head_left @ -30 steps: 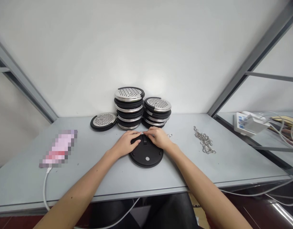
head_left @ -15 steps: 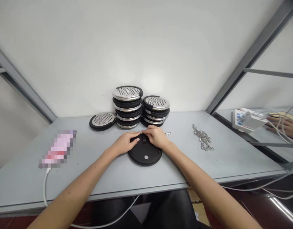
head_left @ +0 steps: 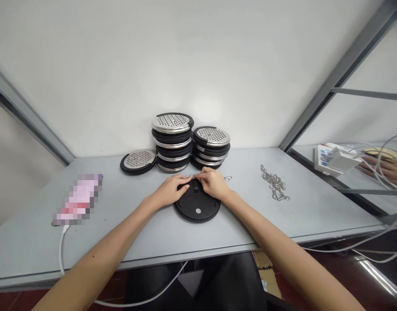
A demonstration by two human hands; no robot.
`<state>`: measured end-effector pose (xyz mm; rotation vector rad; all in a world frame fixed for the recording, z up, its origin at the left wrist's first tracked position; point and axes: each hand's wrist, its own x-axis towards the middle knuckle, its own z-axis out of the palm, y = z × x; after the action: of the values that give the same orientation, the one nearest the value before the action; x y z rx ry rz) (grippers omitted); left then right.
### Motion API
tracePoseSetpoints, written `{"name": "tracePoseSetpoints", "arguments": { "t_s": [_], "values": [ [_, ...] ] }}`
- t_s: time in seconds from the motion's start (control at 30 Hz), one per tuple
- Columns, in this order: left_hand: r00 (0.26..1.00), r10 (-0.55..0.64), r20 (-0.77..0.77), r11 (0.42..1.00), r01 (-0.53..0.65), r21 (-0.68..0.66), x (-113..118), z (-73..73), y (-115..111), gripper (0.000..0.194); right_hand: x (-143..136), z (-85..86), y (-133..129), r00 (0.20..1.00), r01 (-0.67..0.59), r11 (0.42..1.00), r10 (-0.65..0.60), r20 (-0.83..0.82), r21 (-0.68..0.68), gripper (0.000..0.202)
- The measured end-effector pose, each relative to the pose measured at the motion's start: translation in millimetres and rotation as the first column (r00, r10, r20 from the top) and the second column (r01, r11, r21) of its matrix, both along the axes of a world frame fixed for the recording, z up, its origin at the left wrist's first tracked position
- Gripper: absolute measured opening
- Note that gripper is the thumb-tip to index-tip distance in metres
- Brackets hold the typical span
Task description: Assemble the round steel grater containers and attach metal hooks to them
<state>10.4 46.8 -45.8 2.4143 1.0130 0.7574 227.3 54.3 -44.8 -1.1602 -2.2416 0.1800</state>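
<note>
A round black disc with a small pale dot lies flat near the table's front. My left hand rests on its upper left rim, thumb on the disc and fingertips at the far edge. My right hand is closed at the far edge beside a small strap. Both hands' fingertips meet around a small metal piece, mostly hidden. Just right of my right hand lies a metal clip.
Two stacks of discs with perforated metal faces stand by the wall, a single one to their left. A metal clip pile lies right, a blurred phone left. Beyond the frame are a power strip and another person's hand.
The view has shifted slightly. Both hands remain at the disc's far edge, and a bit of metal now shows between the fingertips.
</note>
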Motion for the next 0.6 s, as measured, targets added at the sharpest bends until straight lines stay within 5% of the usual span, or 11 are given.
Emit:
{"name": "tracePoseSetpoints", "arguments": {
  "t_s": [0.6],
  "values": [
    [0.982, 0.034, -0.188, 0.999, -0.026, 0.046, 8.5, 13.1, -3.2, 0.044, 3.3, 0.0, -3.5, 0.992, 0.095, 0.989, -0.103, -0.069, -0.111, 0.033]
  ]
}}
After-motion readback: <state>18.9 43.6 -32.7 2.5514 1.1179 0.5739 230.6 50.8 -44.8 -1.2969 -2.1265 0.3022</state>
